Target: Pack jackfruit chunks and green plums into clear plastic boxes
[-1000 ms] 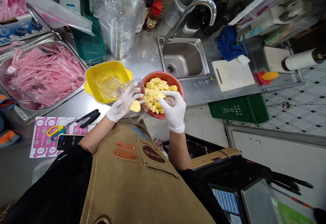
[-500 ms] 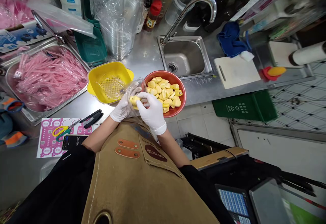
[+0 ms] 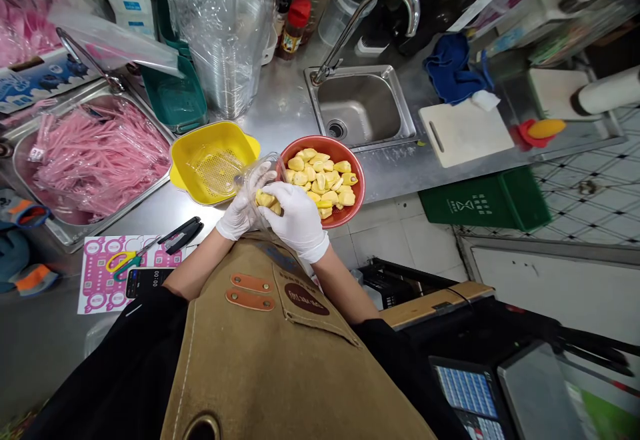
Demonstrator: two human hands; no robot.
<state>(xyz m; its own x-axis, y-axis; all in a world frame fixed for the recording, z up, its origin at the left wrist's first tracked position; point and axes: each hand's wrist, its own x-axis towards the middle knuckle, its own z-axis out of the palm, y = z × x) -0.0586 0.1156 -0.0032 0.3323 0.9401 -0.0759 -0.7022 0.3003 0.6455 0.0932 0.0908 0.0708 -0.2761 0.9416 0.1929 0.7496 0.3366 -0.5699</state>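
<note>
My left hand (image 3: 239,215), in a white glove, is closed round a clear plastic container (image 3: 274,162) in front of my apron. Pieces of yellow fruit, looking like jackfruit (image 3: 264,197), show at its opening. The white-gloved right hand (image 3: 300,221) has its fingers closed on a jackfruit piece at the container; its fingertips are partly hidden. Just beyond that hand stands a red bowl (image 3: 361,193) with many jackfruit pieces in it. Left of it sits a yellow colander (image 3: 183,150) with clear plastic inside.
A steel sink (image 3: 360,110) with a tap lies behind the bowl. Pink wrapped cutlery (image 3: 100,160) fills a steel basin at left. Scissors (image 3: 125,261), a stapler (image 3: 184,235) and a phone (image 3: 147,281) lie near my left forearm. A white cutting board (image 3: 465,135) is at right.
My right hand has pressed closer to the container, and the jackfruit piece sits lower at its opening. The view has shifted slightly.
</note>
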